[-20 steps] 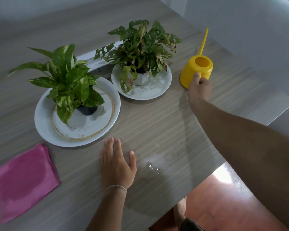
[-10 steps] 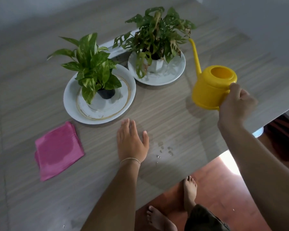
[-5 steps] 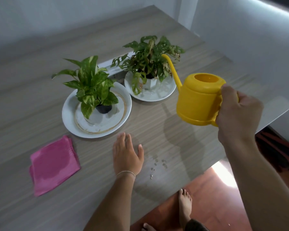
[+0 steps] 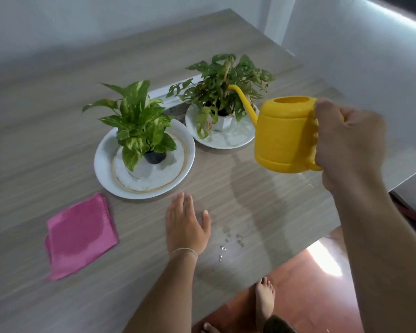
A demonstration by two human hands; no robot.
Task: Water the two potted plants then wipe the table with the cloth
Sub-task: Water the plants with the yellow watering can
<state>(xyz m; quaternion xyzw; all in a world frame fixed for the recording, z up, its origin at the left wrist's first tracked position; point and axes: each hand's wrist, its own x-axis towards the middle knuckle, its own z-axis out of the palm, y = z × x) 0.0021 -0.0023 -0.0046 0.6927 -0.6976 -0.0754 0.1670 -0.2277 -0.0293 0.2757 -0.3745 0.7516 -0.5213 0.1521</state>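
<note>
Far left, the pink cloth (image 4: pixel 81 235) lies folded flat on the wood-grain surface (image 4: pixel 262 207), a darker damp-looking patch across its middle, well apart from either hand. Just beyond it sits the pothos plant (image 4: pixel 136 121) in a dark pot, standing on a gold-rimmed white plate (image 4: pixel 106 174). In front of that plate the left hand (image 4: pixel 186 227) rests palm down on the surface, fingers together and extended, holding nothing. Right beside its thumb, a scatter of water droplets (image 4: pixel 231 241) beads on the surface. Further back, the second plant (image 4: pixel 226 82), with holed leaves, stands in a white pot on a plain white plate (image 4: pixel 235 143). Now the yellow watering can (image 4: pixel 283 135): it's up in the air, roughly upright, its thin spout reaching into that plant's foliage. On the far right, the right hand (image 4: pixel 346 145) is wrapped tight around the can's handle, thumb on top at the rim. Below the surface's edge, bare feet (image 4: pixel 264 301) on a red floor.
</note>
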